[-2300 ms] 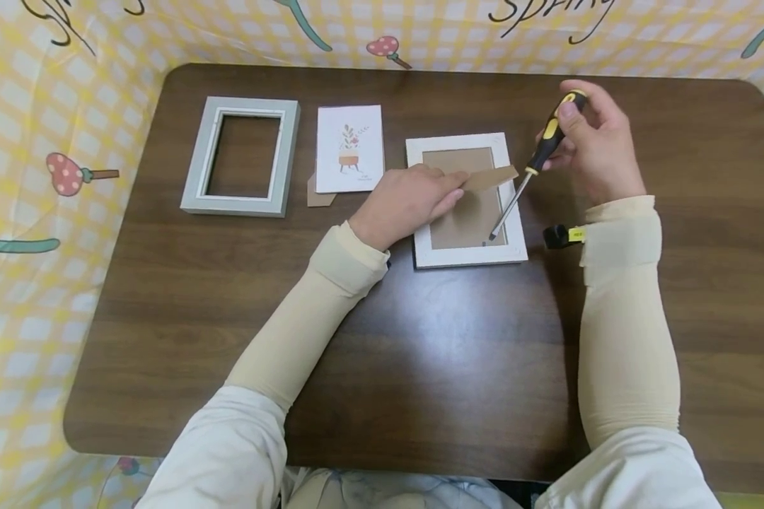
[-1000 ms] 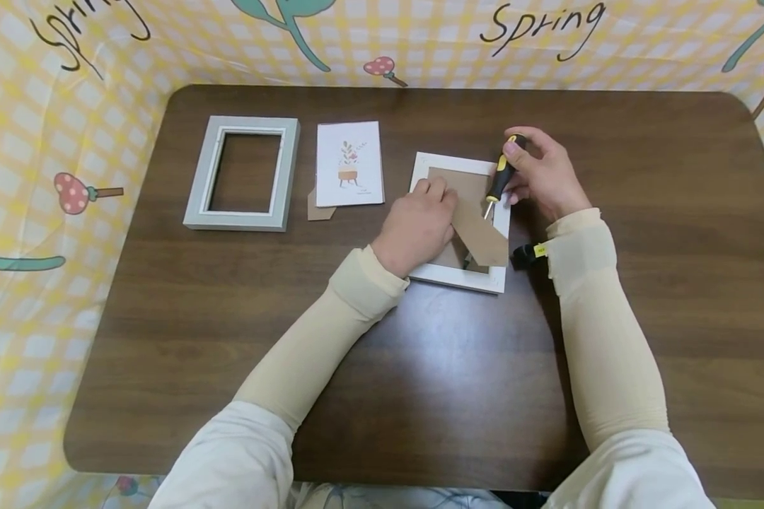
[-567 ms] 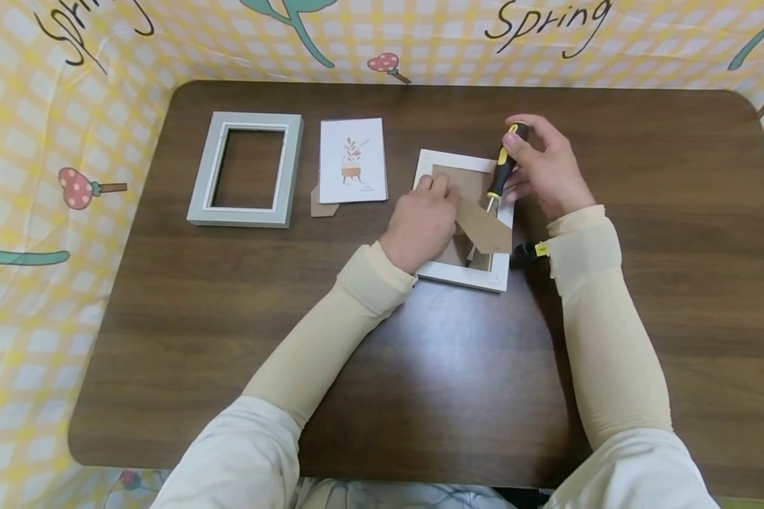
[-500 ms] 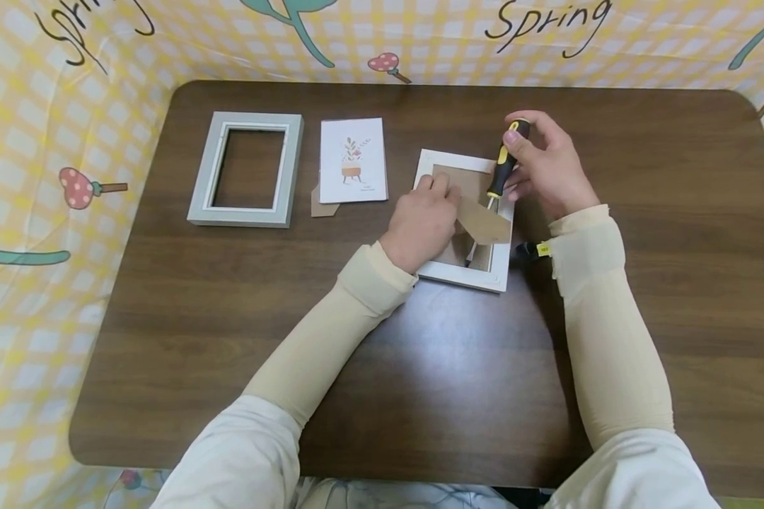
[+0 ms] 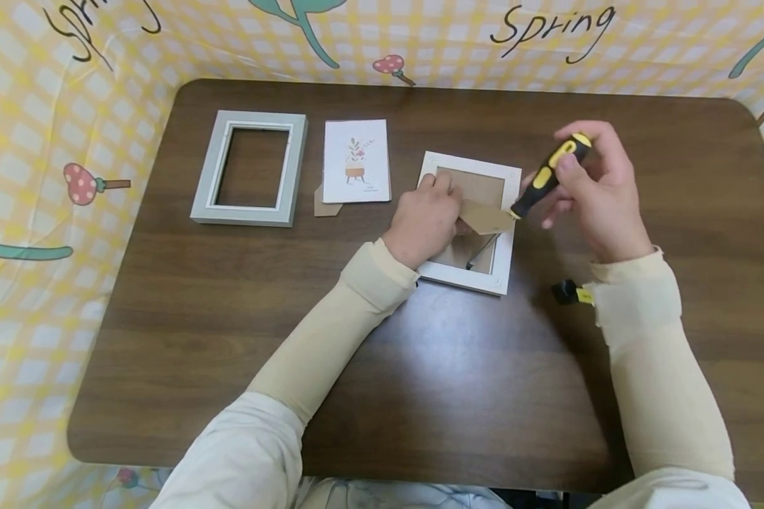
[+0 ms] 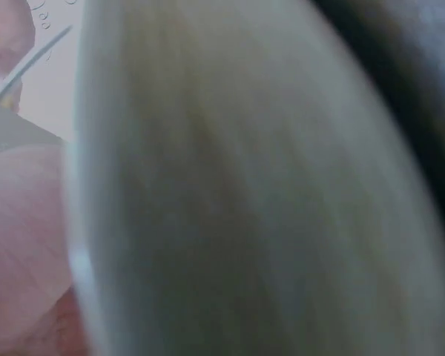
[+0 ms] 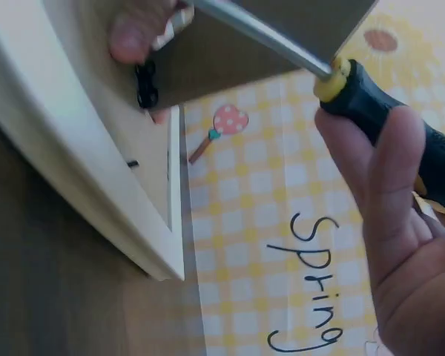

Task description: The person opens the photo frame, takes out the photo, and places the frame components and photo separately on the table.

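In the head view a white picture frame (image 5: pixel 504 256) lies back up, its brown backing showing. My left hand (image 5: pixel 420 223) rests on it with curled fingers, pinching the raised cardboard stand flap (image 5: pixel 484 217). My right hand (image 5: pixel 601 191) grips the black and yellow handle of a screwdriver (image 5: pixel 550 177), tilted low toward the right. Its shaft passes under the flap, and the tip is at the backing's lower edge. The right wrist view shows a dark metal tab (image 7: pixel 133 163) at that edge and the screwdriver shaft (image 7: pixel 267 33). A blurred pale surface blocks most of the left wrist view.
A grey-white frame (image 5: pixel 211 177) without backing lies at the back left of the brown table (image 5: pixel 184 339). Beside it lies a card with a plant drawing (image 5: pixel 356 162), over a piece of brown cardboard (image 5: pixel 327 205). A yellow checked cloth (image 5: pixel 280 49) stands behind.
The screwdriver tip has moved left along the backing's lower edge. After standing steep, the handle has swung down to the right with my right hand. My left hand has slid slightly, still holding the flap.
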`<state>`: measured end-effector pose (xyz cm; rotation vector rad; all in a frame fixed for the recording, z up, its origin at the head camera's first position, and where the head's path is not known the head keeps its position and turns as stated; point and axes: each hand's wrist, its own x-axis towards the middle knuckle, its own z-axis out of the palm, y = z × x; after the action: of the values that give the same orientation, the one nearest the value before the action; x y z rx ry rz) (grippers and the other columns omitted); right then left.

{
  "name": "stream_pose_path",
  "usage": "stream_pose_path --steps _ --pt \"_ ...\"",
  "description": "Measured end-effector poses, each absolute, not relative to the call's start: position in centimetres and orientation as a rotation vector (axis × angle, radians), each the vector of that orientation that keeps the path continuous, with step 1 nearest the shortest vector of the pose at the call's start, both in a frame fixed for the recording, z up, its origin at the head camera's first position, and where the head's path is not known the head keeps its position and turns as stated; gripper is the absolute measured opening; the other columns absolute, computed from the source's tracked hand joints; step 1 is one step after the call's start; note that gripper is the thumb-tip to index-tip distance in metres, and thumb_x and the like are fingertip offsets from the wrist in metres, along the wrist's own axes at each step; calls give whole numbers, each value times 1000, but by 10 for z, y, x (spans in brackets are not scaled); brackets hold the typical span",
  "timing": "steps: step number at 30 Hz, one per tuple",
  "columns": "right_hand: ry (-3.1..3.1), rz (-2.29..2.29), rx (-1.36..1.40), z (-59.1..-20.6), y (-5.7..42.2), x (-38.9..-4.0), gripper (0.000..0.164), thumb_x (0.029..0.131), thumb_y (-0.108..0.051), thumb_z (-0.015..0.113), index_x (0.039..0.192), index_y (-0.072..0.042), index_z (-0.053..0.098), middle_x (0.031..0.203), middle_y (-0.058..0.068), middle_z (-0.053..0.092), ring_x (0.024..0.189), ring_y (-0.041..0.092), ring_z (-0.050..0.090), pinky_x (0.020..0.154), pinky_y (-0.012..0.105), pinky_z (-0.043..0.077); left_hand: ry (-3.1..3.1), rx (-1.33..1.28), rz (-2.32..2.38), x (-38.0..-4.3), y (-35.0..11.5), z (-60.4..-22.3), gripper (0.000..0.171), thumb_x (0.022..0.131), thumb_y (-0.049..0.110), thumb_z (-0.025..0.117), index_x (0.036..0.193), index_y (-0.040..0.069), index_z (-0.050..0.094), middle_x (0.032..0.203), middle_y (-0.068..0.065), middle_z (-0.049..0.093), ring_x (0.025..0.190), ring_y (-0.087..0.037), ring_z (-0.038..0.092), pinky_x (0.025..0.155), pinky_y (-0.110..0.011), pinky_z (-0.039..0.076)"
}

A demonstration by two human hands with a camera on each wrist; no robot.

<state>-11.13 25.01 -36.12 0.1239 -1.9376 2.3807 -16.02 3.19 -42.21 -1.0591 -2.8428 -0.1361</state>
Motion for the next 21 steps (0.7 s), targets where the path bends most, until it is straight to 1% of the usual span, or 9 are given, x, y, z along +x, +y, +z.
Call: stream_pose_path --steps 3,6,9,11,14,18,21 --pt "-1816 2380 282 -363 249 -93 28 101 -4 59 126 5 49 93 35 66 73 36 71 42 32 50 -2850 -1059 -137 -160 31 -422 37 90 36 77 114 7 73 100 -8 58 90 -25 57 56 -36 56" --pt "-1698 2331 419 -366 246 -76 37 97 -5 66 124 12 46 92 37 66 81 39 71 44 32 50 -2826 -1042 -142 -161 33 -422 22 91 22 70 107 8 75 98 -8 59 88 -25 57 54 -37 55" --pt "-1580 2276 488 -372 238 -60 49 91 -9 76 119 16 44 91 37 66 83 39 71 45 30 50 -2782 -1025 -146 -160 32 -423 16 92 19 65 96 8 75 93 -8 61 83 -25 58 52 -38 54" --pt "-1539 2217 460 -376 234 -52 54 88 -13 79 116 17 44 89 36 67 80 38 71 45 29 49 -2745 -1022 -154 -160 32 -424 16 92 20 64 90 8 74 90 -8 62 80 -25 59 51 -39 54" --pt "-1549 2112 304 -380 231 -46 44 92 -10 75 116 15 46 87 35 66 74 35 71 43 27 47 -2709 -1020 -163 -159 31 -425 15 92 18 63 87 8 74 90 -9 62 80 -25 59 51 -39 54" --pt "-1601 2045 110 -383 232 -48 24 100 -1 59 119 10 50 87 36 65 67 34 69 41 27 46 -2695 -998 -157 -160 32 -426 17 93 11 60 87 8 75 91 -9 63 80 -25 60 50 -37 53" --pt "-1616 2052 115 -382 232 -51 25 100 -2 58 120 11 51 87 36 65 65 32 68 42 26 45 -2702 -1001 -162 -160 33 -426 18 93 10 59 88 8 76 91 -9 63 80 -24 60 50 -37 53"
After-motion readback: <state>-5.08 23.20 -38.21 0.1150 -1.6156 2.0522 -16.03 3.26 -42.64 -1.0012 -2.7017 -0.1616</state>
